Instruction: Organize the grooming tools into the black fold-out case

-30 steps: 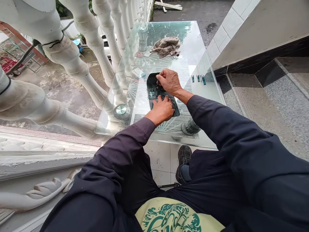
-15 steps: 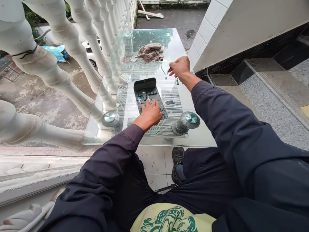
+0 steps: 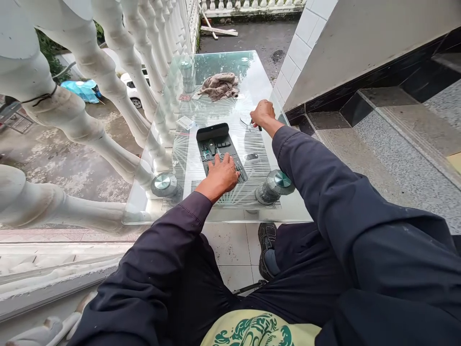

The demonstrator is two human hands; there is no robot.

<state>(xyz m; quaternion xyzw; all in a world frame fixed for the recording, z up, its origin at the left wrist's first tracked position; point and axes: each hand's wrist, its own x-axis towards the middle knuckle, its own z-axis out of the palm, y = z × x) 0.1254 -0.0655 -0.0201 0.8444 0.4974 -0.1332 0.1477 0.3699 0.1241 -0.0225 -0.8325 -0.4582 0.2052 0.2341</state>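
An open black tool case (image 3: pixel 213 129) lies on the glass table, with small scissors and other metal tools in its slots. My left hand (image 3: pixel 222 174) rests on the lower part of the case, fingers spread, nothing gripped. Right of the case, my right hand (image 3: pixel 263 114) has its fingers closed at one handle of small metal nippers (image 3: pixel 247 125), whose handles stand apart. A small dark and grey oval object (image 3: pixel 251 156) lies between the case and the table's right side.
A crumpled brown cloth (image 3: pixel 220 86) lies toward the far end of the glass table (image 3: pixel 144 218). A white card (image 3: pixel 185 122) is left of the case. White balusters (image 3: pixel 118 91) line the left; stone steps (image 3: pixel 389 129) rise at the right.
My right hand has lowered toward the table with the nippers, which now lie flatter near the glass. My left hand stays on the case. The camera view has shifted slightly.
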